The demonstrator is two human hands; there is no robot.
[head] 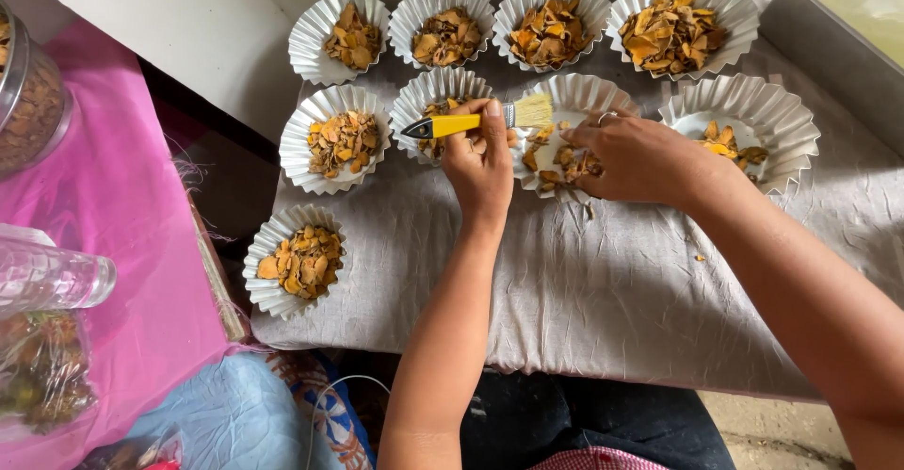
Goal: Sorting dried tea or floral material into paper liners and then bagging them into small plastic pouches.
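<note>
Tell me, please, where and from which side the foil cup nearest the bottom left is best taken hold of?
Probably by the fluted rim of the foil cup, pinched at its near, lower edge, coming from the person's side. The rim flares outward and stands free on the grey cloth there, while orange dried pieces fill the middle and other cups sit beyond it.

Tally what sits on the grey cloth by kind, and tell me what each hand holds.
Fluted foil cups with dried orange-brown chips: 9
Yellow-handled brush, in the left hand: 1
Total: 10
The right hand rests on the chips in the third cup of the middle row.
</note>
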